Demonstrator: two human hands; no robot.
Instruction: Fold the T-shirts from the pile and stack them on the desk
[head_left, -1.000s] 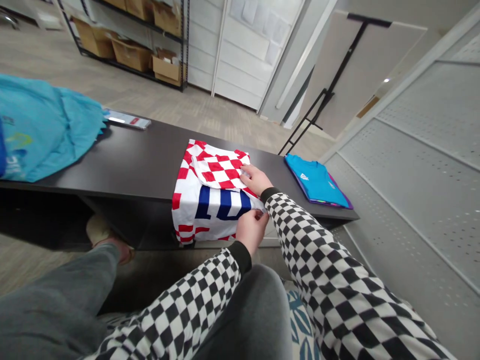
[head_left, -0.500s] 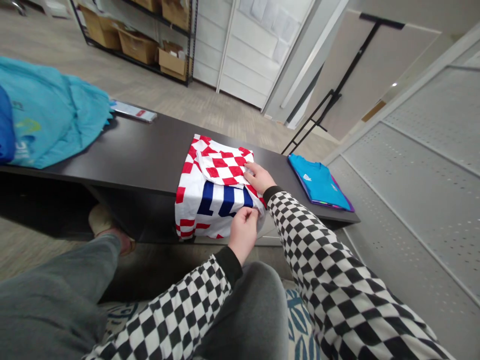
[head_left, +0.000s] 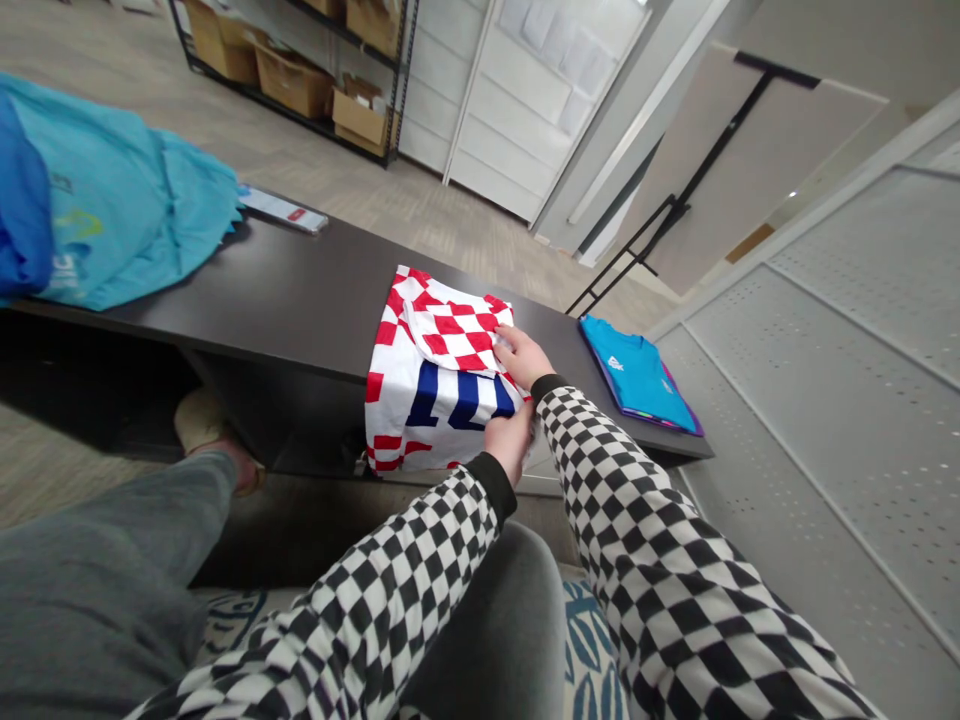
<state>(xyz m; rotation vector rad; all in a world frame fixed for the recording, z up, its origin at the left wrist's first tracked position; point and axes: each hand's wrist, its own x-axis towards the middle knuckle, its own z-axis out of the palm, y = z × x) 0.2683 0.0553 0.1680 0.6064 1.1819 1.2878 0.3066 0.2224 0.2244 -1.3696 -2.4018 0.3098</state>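
Note:
A red-and-white checked jersey [head_left: 450, 330] with dark blue figures lies partly folded on the dark bench, its lower part hanging over the front edge. My right hand [head_left: 525, 358] rests on the jersey's right side, fingers stretched over the checked sleeve folded on top. Just below it, my left hand [head_left: 511, 438] is closed on the right edge of the hanging part. The fingertips of that hand are mostly hidden by the hand itself.
The dark bench [head_left: 322, 300] runs across in front of me. On its right end lies a stack of folded shirts, blue on top [head_left: 637, 375]. At the left are a turquoise bag [head_left: 142, 210] and a flat packet [head_left: 289, 210]. A grey perforated panel [head_left: 832, 330] borders the right.
My left hand has moved up and right along the jersey's edge, closer to my right hand. The hanging cloth has shifted with it. My right hand stays on the folded sleeve.

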